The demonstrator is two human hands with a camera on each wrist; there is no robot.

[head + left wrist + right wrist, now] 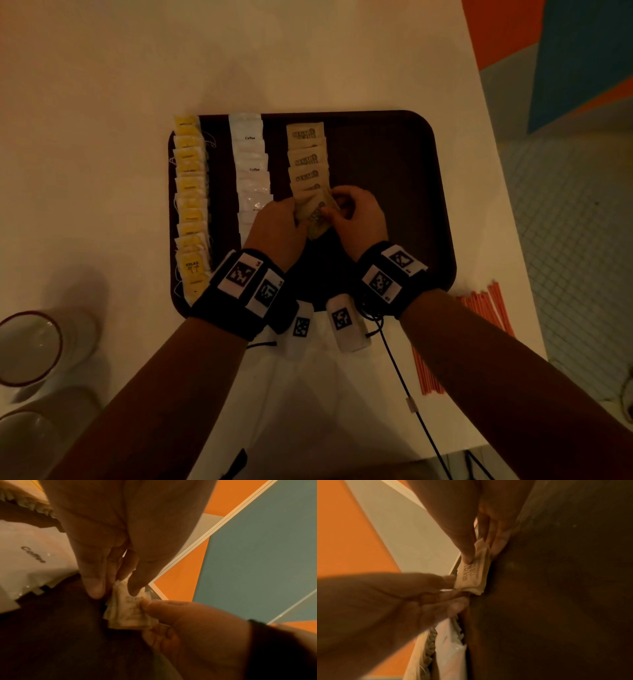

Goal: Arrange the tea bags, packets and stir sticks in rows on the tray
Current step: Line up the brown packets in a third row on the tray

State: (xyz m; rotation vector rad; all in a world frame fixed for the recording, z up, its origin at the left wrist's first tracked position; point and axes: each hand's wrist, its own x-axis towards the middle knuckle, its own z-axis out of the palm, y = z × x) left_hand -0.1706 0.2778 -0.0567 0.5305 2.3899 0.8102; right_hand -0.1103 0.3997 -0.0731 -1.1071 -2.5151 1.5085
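While both hands' fingers point(135, 582) pinch them (tightly), brown packets point(126, 609) fan between.

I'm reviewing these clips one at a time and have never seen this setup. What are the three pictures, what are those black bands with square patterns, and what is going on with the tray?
No machine here: a person works with bare hands. The black bands are wrist straps carrying small cameras and printed markers. The wide picture comes from a head-worn camera looking down; the other two look along each hand from its wrist.

On the white table lies a dark tray with three rows: yellow tea bags, white coffee packets and brown sugar packets. Orange stir sticks wait beside the tray on the right; cups stand at left.

The left hand holds a small stack of brown packets, and the right hand has its grip on one of them.
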